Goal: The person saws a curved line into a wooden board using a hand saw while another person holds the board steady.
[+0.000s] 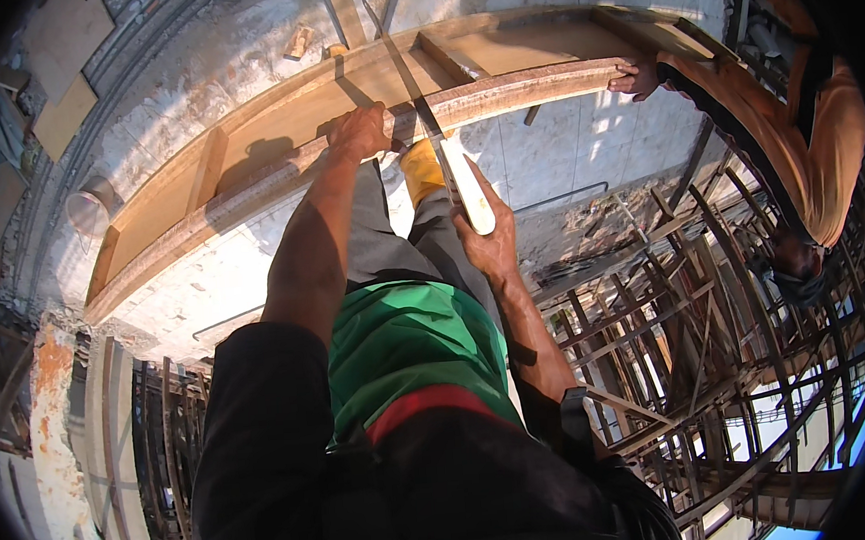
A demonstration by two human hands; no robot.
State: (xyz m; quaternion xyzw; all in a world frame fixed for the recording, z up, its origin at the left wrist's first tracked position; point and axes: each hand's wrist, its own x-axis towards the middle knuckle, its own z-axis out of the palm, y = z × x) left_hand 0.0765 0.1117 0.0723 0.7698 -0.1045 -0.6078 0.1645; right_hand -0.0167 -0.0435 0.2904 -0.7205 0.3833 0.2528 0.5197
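Note:
My right hand (487, 228) is closed around the white handle of a handsaw (468, 187). The saw's long, dark blade slants up and away, crossing a long wooden frame (530, 85) with a plywood panel between its rails. Just left of the blade, my left hand (361, 133) grips the near rail of that frame, fingers bent over the wood. Below the rail, beside the saw, a yellow boot (423, 173) shows on my leg. Whether the teeth are sunk into the wood cannot be made out.
At the right, a co-worker in an orange and black top (811, 158) rests a hand (636, 80) on the frame's far end. Scaffolding poles (697, 322) stand at lower right. A clear plastic cup (90, 209) and plywood scraps (65, 115) lie at left on a pale concrete slab (584, 144).

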